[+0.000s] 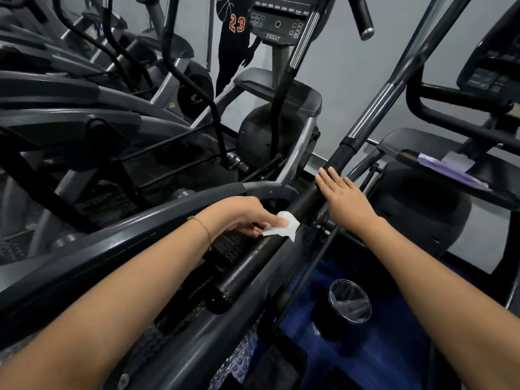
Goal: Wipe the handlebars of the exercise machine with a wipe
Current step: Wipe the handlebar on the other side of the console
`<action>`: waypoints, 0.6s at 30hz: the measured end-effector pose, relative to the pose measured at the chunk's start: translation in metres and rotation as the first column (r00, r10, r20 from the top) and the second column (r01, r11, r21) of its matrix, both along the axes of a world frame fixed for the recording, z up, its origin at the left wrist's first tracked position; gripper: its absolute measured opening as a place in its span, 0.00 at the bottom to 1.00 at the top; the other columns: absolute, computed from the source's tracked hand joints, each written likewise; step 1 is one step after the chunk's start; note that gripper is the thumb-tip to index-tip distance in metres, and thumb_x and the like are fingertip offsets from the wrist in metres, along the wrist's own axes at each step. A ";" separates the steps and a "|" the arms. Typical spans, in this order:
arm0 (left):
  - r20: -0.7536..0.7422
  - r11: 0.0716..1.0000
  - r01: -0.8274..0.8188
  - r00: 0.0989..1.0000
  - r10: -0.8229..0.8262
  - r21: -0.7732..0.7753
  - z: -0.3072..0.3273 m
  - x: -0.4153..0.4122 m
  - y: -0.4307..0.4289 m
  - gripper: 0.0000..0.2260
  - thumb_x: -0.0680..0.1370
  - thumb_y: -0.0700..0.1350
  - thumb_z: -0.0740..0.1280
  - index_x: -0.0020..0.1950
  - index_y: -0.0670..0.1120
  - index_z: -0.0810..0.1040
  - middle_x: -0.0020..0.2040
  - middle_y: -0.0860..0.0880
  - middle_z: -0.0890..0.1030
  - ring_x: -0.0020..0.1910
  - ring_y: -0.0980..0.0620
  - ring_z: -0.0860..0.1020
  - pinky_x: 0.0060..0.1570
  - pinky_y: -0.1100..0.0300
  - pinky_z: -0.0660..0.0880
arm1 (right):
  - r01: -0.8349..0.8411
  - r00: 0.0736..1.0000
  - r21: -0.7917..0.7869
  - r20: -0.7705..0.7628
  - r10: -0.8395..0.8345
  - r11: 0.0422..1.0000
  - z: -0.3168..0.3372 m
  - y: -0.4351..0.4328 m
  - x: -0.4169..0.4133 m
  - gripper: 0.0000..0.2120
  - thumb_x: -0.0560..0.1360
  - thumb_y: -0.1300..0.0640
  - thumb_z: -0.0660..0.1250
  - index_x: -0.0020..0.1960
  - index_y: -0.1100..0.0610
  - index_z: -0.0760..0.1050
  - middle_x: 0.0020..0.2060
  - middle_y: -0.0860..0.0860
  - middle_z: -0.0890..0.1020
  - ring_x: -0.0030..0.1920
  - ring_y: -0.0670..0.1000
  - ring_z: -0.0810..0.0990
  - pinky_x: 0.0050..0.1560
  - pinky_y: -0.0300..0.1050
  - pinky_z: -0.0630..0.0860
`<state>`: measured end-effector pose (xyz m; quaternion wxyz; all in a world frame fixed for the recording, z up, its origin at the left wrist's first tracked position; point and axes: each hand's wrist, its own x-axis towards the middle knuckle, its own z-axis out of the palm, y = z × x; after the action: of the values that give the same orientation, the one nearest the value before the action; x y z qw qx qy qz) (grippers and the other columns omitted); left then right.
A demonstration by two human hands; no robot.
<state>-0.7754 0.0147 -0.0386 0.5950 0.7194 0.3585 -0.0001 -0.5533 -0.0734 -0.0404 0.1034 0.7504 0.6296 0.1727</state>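
Across the middle of the view runs a black, foam-padded handlebar (253,264), with a crumpled white wipe (284,228) pinched against its side by the left hand (247,218). The right hand (343,198) lies flat, fingers straight, on the bar higher up. Some left fingertips hide under the wipe, the bar's upper end is cut off, and blue floor (380,347) lies below a grey wall (351,80).

Both my forearms are bare. A thin gold chain bracelet (203,227) circles my wrist, at eight o'clock from my left hand (250,218). My right hand (343,194) has short, pale nails.
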 end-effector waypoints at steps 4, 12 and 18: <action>-0.009 0.993 0.104 0.994 -0.105 -0.055 -0.003 -0.020 0.001 0.10 0.75 0.48 0.69 0.44 0.42 0.77 0.32 0.50 0.71 0.25 0.59 0.68 0.24 0.72 0.68 | 0.010 1.000 -0.006 0.011 -0.010 1.000 0.001 0.001 0.000 0.34 0.76 0.66 0.54 0.76 0.57 0.40 0.76 0.52 0.42 0.76 0.52 0.40 0.74 0.49 0.44; -0.024 0.988 0.126 0.991 -0.128 -0.085 -0.004 -0.028 0.001 0.08 0.74 0.49 0.70 0.41 0.45 0.76 0.27 0.54 0.77 0.30 0.58 0.73 0.31 0.70 0.73 | 0.032 0.999 0.004 -0.001 -0.032 0.999 -0.001 0.002 -0.004 0.33 0.77 0.66 0.54 0.76 0.58 0.40 0.76 0.53 0.41 0.76 0.53 0.40 0.74 0.48 0.44; -0.058 0.969 0.230 0.970 -0.236 -0.085 -0.004 -0.033 0.006 0.10 0.75 0.48 0.70 0.38 0.45 0.74 0.26 0.53 0.76 0.28 0.57 0.73 0.30 0.69 0.75 | 0.028 1.000 0.011 0.000 -0.028 1.000 -0.002 0.002 -0.004 0.33 0.76 0.67 0.54 0.76 0.58 0.41 0.76 0.53 0.43 0.76 0.53 0.41 0.74 0.48 0.44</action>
<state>-0.8080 0.0204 -0.0428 0.6058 0.7325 0.2911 -0.1082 -0.5569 -0.0712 -0.0423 0.1014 0.7599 0.6179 0.1747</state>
